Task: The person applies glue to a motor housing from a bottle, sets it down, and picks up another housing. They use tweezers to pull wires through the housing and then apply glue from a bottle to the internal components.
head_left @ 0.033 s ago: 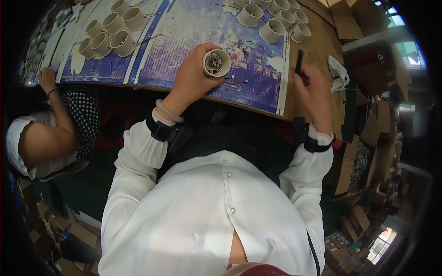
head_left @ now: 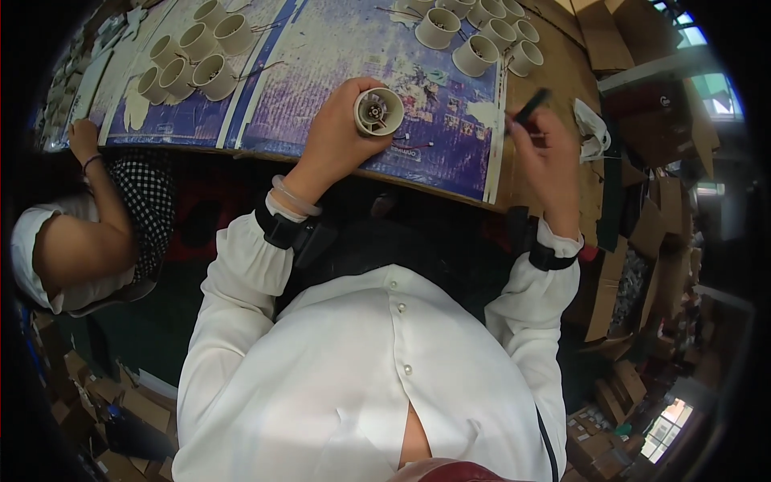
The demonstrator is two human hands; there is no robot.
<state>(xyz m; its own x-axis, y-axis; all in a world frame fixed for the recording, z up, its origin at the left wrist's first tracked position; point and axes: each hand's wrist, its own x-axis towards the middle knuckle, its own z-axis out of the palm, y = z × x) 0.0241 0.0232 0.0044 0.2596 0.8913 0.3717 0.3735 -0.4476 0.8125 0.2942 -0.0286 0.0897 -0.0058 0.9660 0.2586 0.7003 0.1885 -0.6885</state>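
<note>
My left hand (head_left: 344, 120) is wrapped round a cream cup-shaped housing (head_left: 396, 115) above the near part of the table. Its open top faces up and shows dark and metallic parts inside; thin wires with small pale ends lie to its right. Off to the right, my right hand (head_left: 548, 149) grips a slim dark stick-like tool (head_left: 532, 104) between thumb and fingers. The tool is slightly blurred, stands apart from the housing and slants up to the right. I cannot make out its exact kind.
Several similar cups with wires stand at the back left (head_left: 196, 40) and back right (head_left: 475, 55) of the blue-printed table cover (head_left: 305, 64). A crumpled white bag (head_left: 592, 132) lies at the right edge. Another person's hand (head_left: 83, 139) rests at the table's left edge.
The dark tool in my right hand has tipped from nearly upright to a slant toward the right. My left hand and the cup-shaped housing have hardly moved.
</note>
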